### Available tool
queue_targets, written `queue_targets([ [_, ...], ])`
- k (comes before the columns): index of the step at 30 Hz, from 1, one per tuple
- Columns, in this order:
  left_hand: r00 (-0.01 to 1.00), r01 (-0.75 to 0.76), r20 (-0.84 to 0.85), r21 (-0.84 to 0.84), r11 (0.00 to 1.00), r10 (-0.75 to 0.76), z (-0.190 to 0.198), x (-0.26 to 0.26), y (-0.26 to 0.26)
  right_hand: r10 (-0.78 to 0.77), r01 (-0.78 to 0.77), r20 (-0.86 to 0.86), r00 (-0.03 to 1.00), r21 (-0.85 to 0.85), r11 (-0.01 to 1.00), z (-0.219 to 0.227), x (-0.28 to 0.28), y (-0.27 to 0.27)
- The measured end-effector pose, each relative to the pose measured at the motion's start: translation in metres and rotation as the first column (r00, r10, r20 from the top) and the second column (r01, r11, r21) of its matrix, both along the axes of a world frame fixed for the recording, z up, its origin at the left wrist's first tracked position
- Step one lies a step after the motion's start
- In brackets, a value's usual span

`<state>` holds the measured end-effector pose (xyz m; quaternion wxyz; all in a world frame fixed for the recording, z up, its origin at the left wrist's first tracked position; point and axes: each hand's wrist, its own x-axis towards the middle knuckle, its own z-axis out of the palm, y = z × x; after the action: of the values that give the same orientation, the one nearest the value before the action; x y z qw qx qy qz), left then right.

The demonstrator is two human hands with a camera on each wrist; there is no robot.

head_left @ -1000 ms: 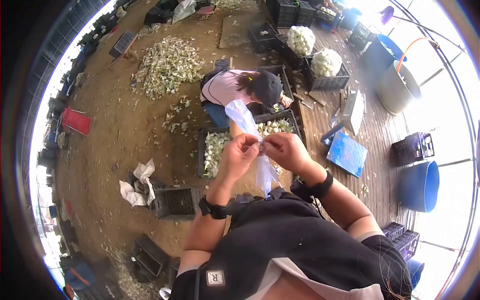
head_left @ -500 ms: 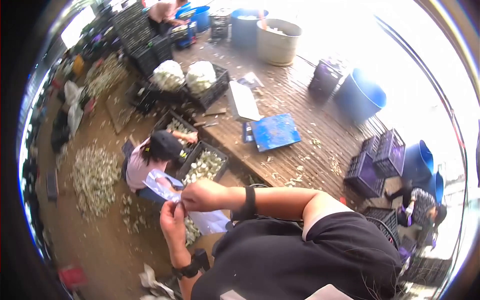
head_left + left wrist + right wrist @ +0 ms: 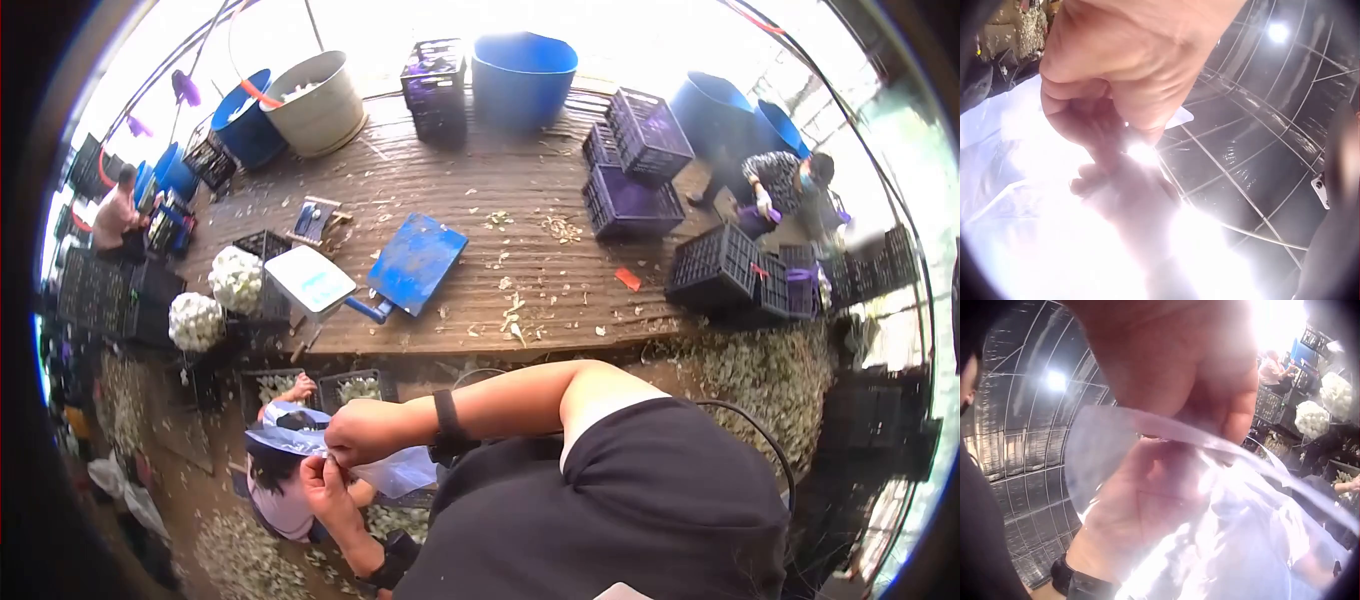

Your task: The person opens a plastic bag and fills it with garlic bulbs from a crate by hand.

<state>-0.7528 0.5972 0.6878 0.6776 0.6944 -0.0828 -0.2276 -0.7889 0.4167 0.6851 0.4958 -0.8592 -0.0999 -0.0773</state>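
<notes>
The right hand (image 3: 372,432) and the left hand (image 3: 335,500) meet before the body, thumbs and fingers drawn together in a narrow pinch on the clear plastic (image 3: 405,472). The plastic is held up in the air between them, one loose end spreading past the fingertips and the other hanging back toward the black shirt (image 3: 600,500). In the left wrist view, glare washes out much of the plastic and the fingertips; in the right wrist view, a thin, shiny sheet crosses in front of the fingers. A dark band (image 3: 452,420) circles the right wrist. Just beyond the hands in the head view, a person in pink (image 3: 285,510) bends low, partly hidden by the plastic, near a crate (image 3: 357,388) of pale pieces. Past the crate runs a wooden deck (image 3: 520,325), strewn with scraps, where a scale (image 3: 310,280) with a white head stands joined to a blue plate (image 3: 418,265). Two white bundles (image 3: 237,280) sit to the left of the scale, by dark crates. Along the far edge stand a beige tub (image 3: 315,110) and a blue tub (image 3: 525,85), with purple crates (image 3: 645,140) stacked to the right, near a person in a patterned top (image 3: 785,180).
</notes>
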Motion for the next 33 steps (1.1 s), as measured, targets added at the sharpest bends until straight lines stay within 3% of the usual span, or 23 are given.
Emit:
queue_targets([
  [2, 0.998, 0.027, 0.050, 0.087, 0.996, -0.031, 0.002, 0.003, -0.014, -0.098, 0.098, 0.019, 0.995, 0.001, 0.995, -0.004, -0.010, -0.008],
  [4, 0.969, 0.147, 0.173, 0.173, 0.974, -0.177, -0.009, 0.016, -0.014, -0.127, 0.128, 0.021, 0.992, -0.050, 0.991, -0.004, -0.013, -0.010],
  [6, 0.961, 0.166, 0.186, 0.211, 0.963, -0.206, 0.003, 0.014, -0.024, -0.192, 0.196, 0.111, 0.975, -0.027, 0.980, -0.002, -0.022, -0.010],
  [8, 0.944, 0.215, 0.198, 0.239, 0.947, -0.264, 0.016, 0.012, -0.029, -0.230, 0.233, 0.087, 0.969, -0.028, 0.972, 0.007, -0.030, -0.008],
  [12, 0.933, 0.309, 0.154, 0.126, 0.943, -0.326, 0.018, 0.014, -0.027, -0.289, 0.293, 0.084, 0.954, -0.034, 0.956, 0.013, -0.037, 0.000],
  [16, 0.914, 0.339, 0.153, 0.226, 0.913, -0.377, 0.016, 0.018, -0.021, -0.322, 0.323, 0.025, 0.946, -0.089, 0.942, 0.013, -0.041, 0.010],
  [26, 0.865, 0.486, 0.068, 0.131, 0.864, -0.496, 0.008, 0.026, -0.013, -0.384, 0.389, 0.064, 0.921, -0.121, 0.913, 0.016, -0.046, 0.018],
  [30, 0.885, 0.438, 0.097, 0.161, 0.884, -0.456, 0.013, 0.024, -0.017, -0.417, 0.424, 0.086, 0.905, -0.093, 0.901, 0.012, -0.046, 0.019],
  [31, 0.875, 0.435, 0.137, 0.203, 0.877, -0.465, 0.030, 0.021, -0.020, -0.409, 0.416, 0.086, 0.909, -0.090, 0.905, 0.014, -0.044, 0.019],
  [33, 0.841, 0.453, 0.257, 0.148, 0.879, -0.477, 0.019, 0.023, -0.025, -0.425, 0.431, 0.085, 0.901, -0.086, 0.898, 0.011, -0.047, 0.018],
])
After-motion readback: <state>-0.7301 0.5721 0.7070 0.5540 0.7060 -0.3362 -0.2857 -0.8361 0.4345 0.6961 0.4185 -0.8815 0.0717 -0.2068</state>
